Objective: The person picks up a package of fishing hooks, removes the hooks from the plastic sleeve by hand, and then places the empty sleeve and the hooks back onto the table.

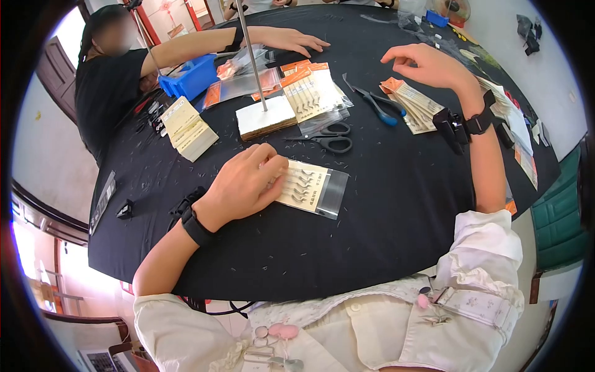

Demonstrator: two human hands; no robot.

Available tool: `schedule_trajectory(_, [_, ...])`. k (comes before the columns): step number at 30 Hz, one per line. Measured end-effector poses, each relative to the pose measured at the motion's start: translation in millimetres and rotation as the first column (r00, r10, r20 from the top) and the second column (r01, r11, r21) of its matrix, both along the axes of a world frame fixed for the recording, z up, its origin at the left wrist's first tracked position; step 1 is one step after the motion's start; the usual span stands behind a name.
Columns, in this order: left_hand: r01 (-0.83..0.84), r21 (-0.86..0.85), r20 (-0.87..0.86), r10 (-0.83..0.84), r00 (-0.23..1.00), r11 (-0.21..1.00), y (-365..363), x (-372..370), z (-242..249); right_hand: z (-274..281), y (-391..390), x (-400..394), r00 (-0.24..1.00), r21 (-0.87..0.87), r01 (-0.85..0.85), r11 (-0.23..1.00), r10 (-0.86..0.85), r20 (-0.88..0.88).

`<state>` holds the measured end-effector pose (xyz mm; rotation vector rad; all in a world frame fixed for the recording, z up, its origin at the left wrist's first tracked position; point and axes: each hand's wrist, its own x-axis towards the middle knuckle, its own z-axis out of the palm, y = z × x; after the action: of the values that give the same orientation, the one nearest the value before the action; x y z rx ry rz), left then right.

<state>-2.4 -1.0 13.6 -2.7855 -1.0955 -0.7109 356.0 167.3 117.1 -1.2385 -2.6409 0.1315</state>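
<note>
My left hand (245, 183) lies near the middle of the table, its fingers curled over the left end of a clear packet of fishing hooks (304, 189). A pale card with several small dark hooks shows inside the packet; its left end is hidden under my fingers. My right hand (427, 65) is held out at the upper right, fingers loosely bent and apart, with nothing visible in it. Just below it lies a fanned stack of hook cards (412, 105) with orange tops. Blue-handled pliers (378, 105) rest to the left of that stack.
Black scissors (331, 137) lie above my packet. A metal rod (253, 59) rises from a white block (266, 118). Further left are piled cards (189, 127) and a blue bin (189, 77). A co-worker's hand (291, 40) reaches over hook packets (310, 90).
</note>
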Motion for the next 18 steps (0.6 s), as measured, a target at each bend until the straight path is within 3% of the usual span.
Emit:
schedule_trajectory(2, [-0.01, -0.04, 0.022, 0.011, 1.0, 0.999, -1, -1, 4, -1, 1, 1, 1.0, 0.008, -0.022, 1.0, 0.022, -0.021])
schedule_trajectory(4, [-0.117, -0.255, 0.063, 0.137, 0.988, 0.96, -4, 1, 13, -4, 4, 4, 0.998, 0.004, -0.048, 0.999, 0.048, -0.04])
schedule_trajectory(6, [-0.165, -0.328, 0.057, 0.194, 0.979, 0.93, -3, 2, 24, -2, 4, 5, 0.995, 0.029, -0.068, 0.997, 0.07, -0.068])
schedule_trajectory(8, [0.017, -0.286, 0.215, 0.047, 0.976, 0.958, 4, 4, 28, 0, 1, 5, 0.997, 0.059, -0.052, 0.997, 0.055, -0.056])
schedule_trajectory(9, [0.063, -0.402, 0.187, 0.015, 0.982, 0.914, 4, 8, 37, 1, -1, 5, 0.997, 0.068, -0.056, 0.996, 0.059, -0.042])
schedule_trajectory(10, [0.066, -0.405, 0.188, 0.013, 0.982, 0.912, 9, 10, 35, 1, -2, 4, 0.998, 0.075, -0.063, 0.995, 0.065, -0.024])
schedule_trajectory(12, [0.13, -0.196, -0.068, -0.146, 0.987, 0.972, 19, 13, 30, 0, -4, 4, 0.998, 0.061, -0.061, 0.996, 0.062, -0.022])
schedule_trajectory(13, [0.122, -0.24, -0.17, -0.165, 0.971, 0.963, 22, 12, 30, 0, -4, 3, 0.998, 0.055, -0.06, 0.997, 0.061, -0.025])
schedule_trajectory(16, [0.099, -0.39, -0.222, -0.198, 0.955, 0.916, 25, 20, 42, 7, -8, 2, 0.997, 0.024, -0.068, 0.997, 0.069, -0.029])
schedule_trajectory(18, [0.098, -0.399, -0.194, -0.189, 0.963, 0.912, 25, 22, 45, 5, -9, 2, 0.996, 0.056, -0.079, 0.995, 0.081, -0.029])
